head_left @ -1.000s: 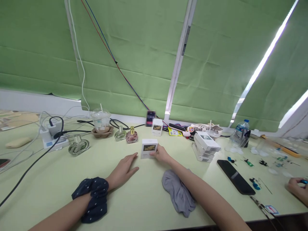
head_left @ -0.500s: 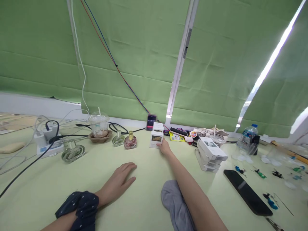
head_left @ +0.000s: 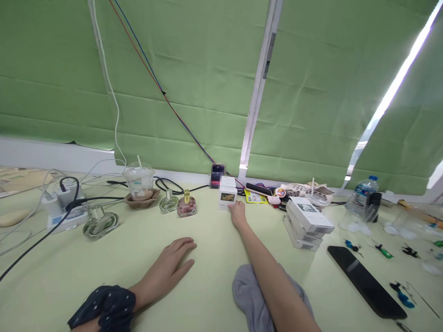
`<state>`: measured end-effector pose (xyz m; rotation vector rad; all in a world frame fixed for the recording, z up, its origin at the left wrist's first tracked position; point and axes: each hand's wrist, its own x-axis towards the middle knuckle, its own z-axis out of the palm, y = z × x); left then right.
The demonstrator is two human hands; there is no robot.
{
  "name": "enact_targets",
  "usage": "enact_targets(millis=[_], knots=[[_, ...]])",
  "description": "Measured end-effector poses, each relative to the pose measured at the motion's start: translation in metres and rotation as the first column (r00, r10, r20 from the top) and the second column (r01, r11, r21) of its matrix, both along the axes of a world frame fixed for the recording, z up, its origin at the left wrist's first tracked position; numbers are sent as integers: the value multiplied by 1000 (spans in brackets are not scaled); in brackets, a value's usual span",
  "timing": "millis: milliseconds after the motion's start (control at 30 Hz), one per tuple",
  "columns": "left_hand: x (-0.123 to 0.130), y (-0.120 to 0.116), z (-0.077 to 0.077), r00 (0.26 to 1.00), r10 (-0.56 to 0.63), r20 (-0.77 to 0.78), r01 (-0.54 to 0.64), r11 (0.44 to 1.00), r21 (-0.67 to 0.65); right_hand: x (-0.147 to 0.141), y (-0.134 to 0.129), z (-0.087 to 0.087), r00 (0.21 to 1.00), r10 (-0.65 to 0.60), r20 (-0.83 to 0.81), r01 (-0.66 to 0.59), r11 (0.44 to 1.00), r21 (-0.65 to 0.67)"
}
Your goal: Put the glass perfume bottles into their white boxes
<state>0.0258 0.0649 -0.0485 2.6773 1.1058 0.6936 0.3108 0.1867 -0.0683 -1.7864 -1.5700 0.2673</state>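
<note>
Far out on the table, my right hand (head_left: 238,214) is at the lower right corner of a small white box (head_left: 227,197) with a picture on its front. The thumb touches the front face and the other fingers are bent by the right side. More white boxes (head_left: 228,181) stand right behind it. My left hand (head_left: 169,265) rests flat on the table, fingers spread, holding nothing. A dark dotted scrunchie (head_left: 107,306) circles the left wrist. Beyond that hand stand a pink perfume bottle (head_left: 187,206) and a clear greenish one (head_left: 169,203). Grey cloth (head_left: 251,293) lies under my right forearm.
White boxes (head_left: 309,221) are stacked at the right, near a black phone (head_left: 367,281) and small coloured parts (head_left: 383,251). A third perfume bottle (head_left: 100,222), a plastic cup (head_left: 139,182) and a cabled power strip (head_left: 65,221) stand left. A water bottle (head_left: 363,193) stands back right.
The front white box has shifted slightly right, in line with the boxes behind. My right hand has drawn round toward its front corner. The left hand stays flat. The view has moved a little.
</note>
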Motion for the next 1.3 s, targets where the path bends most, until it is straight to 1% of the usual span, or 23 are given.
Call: enact_targets(millis=[133,200,267,400,533,600,700,733,767,800,833,867,900,933,967,1000,1033,1067,1100,1133,1200,1233,1300], knots=[[4,-4,4,1000,-11,-3,11,1000,16,-10,-12,5,979,-153,138,162,985,-57],[6,-5,5,1000,-12,-10,12,1000,26,-15,-20,7,962,-187,200,207,975,-82],[7,-6,6,1000,-13,-18,13,999,39,-17,-27,8,949,-184,258,219,969,-113],[8,-4,6,1000,-16,-14,17,997,76,-13,-43,14,930,-80,360,155,970,-185],[9,-3,7,1000,-20,-13,21,996,82,-7,-71,29,897,56,439,67,963,-261],[10,-2,7,1000,-20,-16,21,996,83,-5,-94,36,875,120,469,20,959,-284],[11,-1,7,1000,-19,-12,20,996,92,-1,-138,43,849,202,489,-48,950,-309],[11,-1,6,1000,-19,-9,19,995,96,2,-153,44,847,223,482,-77,950,-303],[11,0,5,1000,-18,-6,19,995,102,5,-168,45,856,235,460,-118,956,-268],[11,0,4,1000,-19,-5,19,994,108,10,-182,46,874,201,442,-136,975,-174],[11,1,3,1000,-21,-5,21,993,114,16,-194,49,893,114,435,-106,993,-43],[10,2,1,1000,-24,-5,24,993,120,24,-204,52,906,-11,423,-35,994,101],[10,3,0,1000,-25,-5,26,992,125,33,-212,57,903,-164,397,71,968,240],[10,4,-2,1000,-27,-5,27,991,128,44,-218,63,881,-321,348,195,916,351],[10,5,-3,1000,-25,-4,26,991,131,56,-222,70,845,-456,280,319,849,422],[10,6,-4,1000,-25,-1,25,991,134,68,-225,77,801,-564,201,438,781,445],[11,6,-5,1000,-28,-1,28,991,135,80,-227,85,756,-642,128,542,723,429],[11,6,-6,1000,-29,1,29,990,136,92,-229,92,711,-700,63,631,676,380],[11,6,-7,1000,-29,4,28,990,139,103,-230,99,686,-727,15,690,658,302],[11,6,-7,1000,-28,3,28,990,141,113,-231,104,670,-741,-30,730,652,206],[12,5,-8,1000,-24,-8,25,991,135,128,-233,111,669,-739,-86,743,669,35],[13,5,-8,1000,-17,-13,19,991,130,134,-233,113,674,-732,-98,734,679,-31],[14,3,-8,1000,-7,-27,10,993,117,141,-234,113,690,-718,-93,710,696,-110]])
